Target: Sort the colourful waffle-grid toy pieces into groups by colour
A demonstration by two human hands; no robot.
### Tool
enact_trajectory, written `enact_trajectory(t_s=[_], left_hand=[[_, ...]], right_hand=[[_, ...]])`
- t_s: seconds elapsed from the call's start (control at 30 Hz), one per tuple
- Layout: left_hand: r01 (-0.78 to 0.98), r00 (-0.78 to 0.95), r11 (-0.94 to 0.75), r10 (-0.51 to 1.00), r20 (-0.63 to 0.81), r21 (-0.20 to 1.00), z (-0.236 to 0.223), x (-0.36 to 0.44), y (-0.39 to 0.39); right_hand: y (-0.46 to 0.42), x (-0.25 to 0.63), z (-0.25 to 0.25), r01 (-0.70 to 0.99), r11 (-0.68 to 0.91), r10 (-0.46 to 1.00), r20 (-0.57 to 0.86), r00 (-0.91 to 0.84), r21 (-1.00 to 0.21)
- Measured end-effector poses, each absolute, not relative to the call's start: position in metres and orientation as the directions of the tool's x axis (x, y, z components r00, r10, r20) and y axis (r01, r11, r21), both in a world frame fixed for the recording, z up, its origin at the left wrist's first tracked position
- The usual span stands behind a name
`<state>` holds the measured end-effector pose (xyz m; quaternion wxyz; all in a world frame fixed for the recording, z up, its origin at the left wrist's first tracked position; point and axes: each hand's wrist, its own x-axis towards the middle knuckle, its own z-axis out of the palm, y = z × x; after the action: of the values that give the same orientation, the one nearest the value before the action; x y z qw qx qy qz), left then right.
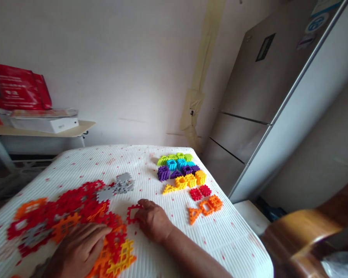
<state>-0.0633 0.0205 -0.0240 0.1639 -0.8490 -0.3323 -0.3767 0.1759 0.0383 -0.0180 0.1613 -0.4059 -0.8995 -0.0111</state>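
Note:
A spread of flat red, orange and grey interlocking plastic pieces [66, 212] covers the left of the white table [168, 247]. My left hand [78, 249] lies palm down on this spread, fingers stretched over orange and red pieces. My right hand [152, 220] rests on the table with its fingers curled at a red square piece [132, 213], gripping its edge. Further right sit sorted groups: green, blue and purple pieces [178, 165], yellow pieces [188, 181], two red pieces [200, 192] and orange pieces [206, 208].
A grey refrigerator [258, 100] stands to the right of the table. A side shelf [40, 129] at the left holds a white box and a red bag [20, 87]. A wooden chair back [307, 227] is at lower right.

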Motion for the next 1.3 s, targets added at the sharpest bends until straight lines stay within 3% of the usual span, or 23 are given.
enact_trajectory(t_s=[0.37,0.53,0.63,0.8,0.97,1.13,1.3], left_hand=[[0.738,0.430,-0.670,0.558,0.710,0.079,-0.025,-0.061,0.014],[0.748,0.443,-0.662,0.558,0.702,0.054,-0.023,-0.062,0.014],[0.726,0.464,-0.686,0.532,0.708,0.040,-0.023,-0.062,0.015],[0.733,0.439,-0.677,0.544,0.715,0.066,-0.024,-0.063,0.016],[0.692,0.497,-0.722,0.457,0.738,-0.018,-0.020,-0.063,0.019],[0.702,0.470,-0.712,0.452,0.758,-0.011,-0.022,-0.064,0.019],[0.719,0.448,-0.694,0.485,0.751,0.019,-0.031,-0.066,0.022]], right_hand=[[0.033,0.223,0.002,0.887,0.394,0.908,0.253,-0.334,-0.243],[0.026,0.220,0.012,0.932,0.217,0.967,0.195,-0.165,-0.291],[0.020,0.215,0.013,0.955,0.137,0.982,0.163,-0.096,-0.262],[0.017,0.203,0.006,0.977,0.133,0.984,0.142,-0.110,-0.166],[0.019,0.199,0.004,0.983,0.134,0.979,0.169,-0.112,-0.124],[0.018,0.221,0.008,0.994,0.008,0.955,0.297,0.026,-0.113],[0.015,0.257,0.013,0.977,-0.179,0.930,0.303,0.208,-0.120]])
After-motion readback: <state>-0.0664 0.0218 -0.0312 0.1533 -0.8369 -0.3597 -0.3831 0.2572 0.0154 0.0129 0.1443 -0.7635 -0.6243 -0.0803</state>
